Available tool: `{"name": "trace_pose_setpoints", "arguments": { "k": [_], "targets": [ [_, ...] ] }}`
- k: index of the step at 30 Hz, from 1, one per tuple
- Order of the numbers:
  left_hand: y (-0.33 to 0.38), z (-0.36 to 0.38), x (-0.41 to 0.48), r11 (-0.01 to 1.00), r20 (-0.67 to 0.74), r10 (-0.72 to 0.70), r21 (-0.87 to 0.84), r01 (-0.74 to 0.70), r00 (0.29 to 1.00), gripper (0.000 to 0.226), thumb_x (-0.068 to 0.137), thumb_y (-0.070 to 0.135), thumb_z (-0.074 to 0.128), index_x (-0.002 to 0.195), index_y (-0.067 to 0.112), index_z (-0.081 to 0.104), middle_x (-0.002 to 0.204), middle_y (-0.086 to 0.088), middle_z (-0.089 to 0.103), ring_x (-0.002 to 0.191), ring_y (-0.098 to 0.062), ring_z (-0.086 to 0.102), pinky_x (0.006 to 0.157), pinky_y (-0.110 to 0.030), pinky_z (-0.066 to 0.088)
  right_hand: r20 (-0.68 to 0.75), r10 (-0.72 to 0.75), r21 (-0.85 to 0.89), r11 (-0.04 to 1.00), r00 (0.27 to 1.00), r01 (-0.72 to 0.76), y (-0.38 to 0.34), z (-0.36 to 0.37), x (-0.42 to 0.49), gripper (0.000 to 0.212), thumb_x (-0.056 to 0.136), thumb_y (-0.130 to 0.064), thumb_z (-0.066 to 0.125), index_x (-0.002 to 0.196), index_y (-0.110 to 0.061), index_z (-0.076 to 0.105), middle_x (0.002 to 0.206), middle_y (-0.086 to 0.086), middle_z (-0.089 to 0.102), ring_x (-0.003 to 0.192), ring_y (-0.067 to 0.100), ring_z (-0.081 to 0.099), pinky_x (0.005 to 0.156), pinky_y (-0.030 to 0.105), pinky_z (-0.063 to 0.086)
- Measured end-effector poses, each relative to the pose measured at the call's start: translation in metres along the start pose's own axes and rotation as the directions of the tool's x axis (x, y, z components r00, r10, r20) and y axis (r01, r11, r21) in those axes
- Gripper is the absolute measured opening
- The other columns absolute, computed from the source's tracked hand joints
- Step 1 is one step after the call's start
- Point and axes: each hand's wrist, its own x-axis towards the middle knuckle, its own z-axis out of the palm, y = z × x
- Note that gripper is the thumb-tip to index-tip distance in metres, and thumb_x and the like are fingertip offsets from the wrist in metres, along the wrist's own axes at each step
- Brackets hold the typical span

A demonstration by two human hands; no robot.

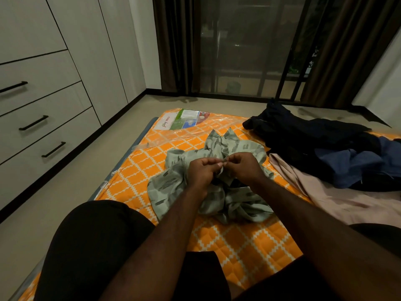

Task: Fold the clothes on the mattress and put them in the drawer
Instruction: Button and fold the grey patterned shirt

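A crumpled pale green patterned shirt (171, 185) lies on the orange diamond-patterned mattress (238, 242) in front of me. My left hand (204, 170) and my right hand (243, 168) meet above its middle, each pinching a bit of the shirt's fabric between thumb and fingers. To the right lies a heap of other clothes: a dark navy garment (303, 133), a blue one (355, 166) and a pale pink one (338, 200). Drawers (43, 127) with black handles stand shut in the white wardrobe at the left.
My knees in black shorts (93, 242) rest at the mattress's near edge. A strip of beige floor (71, 185) separates mattress and wardrobe. Dark curtains and a glass door (245, 46) close the far side. A printed label (184, 119) sits under the mattress's plastic wrap.
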Motion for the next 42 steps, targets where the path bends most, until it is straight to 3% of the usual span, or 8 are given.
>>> {"name": "trace_pose_setpoints", "arguments": {
  "k": [4, 10, 17, 22, 27, 38, 40, 42],
  "targets": [
    [0.001, 0.001, 0.0, 0.999, -0.05, 0.024, 0.035, -0.022, 0.998, 0.012, 0.084, 0.004, 0.079, 0.096, 0.008, 0.08, 0.087, -0.008, 0.079, 0.084, -0.024, 0.077, 0.08, -0.047, 0.063, 0.005, -0.018, 0.014, 1.0, 1.0, 0.018, -0.002, -0.001, 0.001, 0.011, 0.089, -0.015, 0.073, 0.08, -0.009, 0.076, 0.075, 0.019, 0.071, 0.067, 0.033, 0.068, 0.064, 0.055, 0.057],
    [0.0, 0.0, 0.001, 0.998, -0.152, 0.024, 0.056, -0.016, 0.988, 0.011, 0.08, 0.009, 0.084, 0.088, 0.014, 0.08, 0.08, -0.001, 0.078, 0.077, -0.017, 0.076, 0.073, -0.04, 0.065, 0.006, -0.127, -0.113, 0.985, 0.992, 0.127, -0.003, 0.002, 0.0, 0.006, 0.087, -0.018, 0.078, 0.094, -0.018, 0.08, 0.079, -0.009, 0.075, 0.071, -0.002, 0.07, 0.064, 0.02, 0.056],
    [0.004, -0.009, 0.002, 0.997, -0.021, -0.062, 0.04, 0.063, 0.998, 0.009, 0.081, 0.005, 0.083, 0.09, 0.007, 0.08, 0.085, -0.01, 0.078, 0.081, -0.026, 0.076, 0.074, -0.043, 0.064, 0.031, -0.15, -0.16, 0.975, 0.988, 0.153, 0.002, -0.004, 0.005, 0.015, 0.083, -0.017, 0.082, 0.098, -0.013, 0.081, 0.079, -0.011, 0.074, 0.071, -0.004, 0.07, 0.064, 0.02, 0.056],
    [0.004, -0.009, 0.002, 0.998, 0.063, -0.036, 0.046, 0.033, 0.997, 0.017, 0.081, 0.001, 0.081, 0.095, 0.011, 0.08, 0.091, -0.007, 0.079, 0.087, -0.023, 0.077, 0.084, -0.045, 0.063, -0.018, -0.122, -0.156, 0.981, 0.992, 0.118, 0.004, -0.007, 0.007, 0.016, 0.082, -0.02, 0.084, 0.097, -0.016, 0.081, 0.083, -0.004, 0.077, 0.075, 0.007, 0.073, 0.071, 0.037, 0.063],
    [0.005, -0.003, -0.001, 1.0, 0.011, -0.015, -0.018, 0.015, 1.0, 0.017, 0.079, -0.002, 0.081, 0.092, 0.008, 0.079, 0.086, -0.011, 0.078, 0.084, -0.027, 0.077, 0.084, -0.048, 0.063, 0.003, -0.12, -0.077, 0.99, 0.993, 0.119, 0.001, -0.009, 0.004, 0.015, 0.083, -0.018, 0.083, 0.098, -0.018, 0.08, 0.086, -0.003, 0.078, 0.079, 0.01, 0.075, 0.077, 0.045, 0.063],
    [0.008, -0.008, 0.001, 0.997, 0.123, 0.025, 0.069, -0.034, 0.992, 0.022, 0.086, -0.004, 0.073, 0.104, 0.006, 0.077, 0.094, -0.01, 0.079, 0.091, -0.025, 0.076, 0.089, -0.045, 0.061, -0.093, -0.207, -0.148, 0.97, 0.974, 0.192, 0.004, -0.011, 0.006, 0.012, 0.08, -0.022, 0.087, 0.09, -0.016, 0.082, 0.077, -0.006, 0.076, 0.068, 0.003, 0.072, 0.065, 0.032, 0.063],
    [0.012, -0.009, 0.0, 0.989, 0.12, 0.087, 0.111, -0.101, 0.989, 0.027, 0.088, 0.001, 0.073, 0.113, 0.01, 0.074, 0.101, -0.009, 0.076, 0.093, -0.027, 0.074, 0.084, -0.041, 0.063, -0.118, -0.25, -0.188, 0.956, 0.961, 0.225, 0.003, -0.008, 0.005, 0.016, 0.078, -0.025, 0.088, 0.09, -0.015, 0.082, 0.078, -0.007, 0.076, 0.067, -0.002, 0.07, 0.063, 0.02, 0.058],
    [0.013, -0.012, 0.005, 0.897, 0.127, 0.28, 0.318, -0.306, 0.952, 0.051, 0.087, 0.004, 0.072, 0.134, 0.025, 0.062, 0.125, -0.003, 0.062, 0.11, -0.021, 0.065, 0.085, -0.035, 0.061, -0.119, -0.282, -0.207, 0.945, 0.952, 0.254, 0.002, -0.006, 0.004, 0.016, 0.078, -0.025, 0.088, 0.089, -0.015, 0.082, 0.076, -0.008, 0.075, 0.066, -0.003, 0.069, 0.061, 0.017, 0.056]
  ]
}}
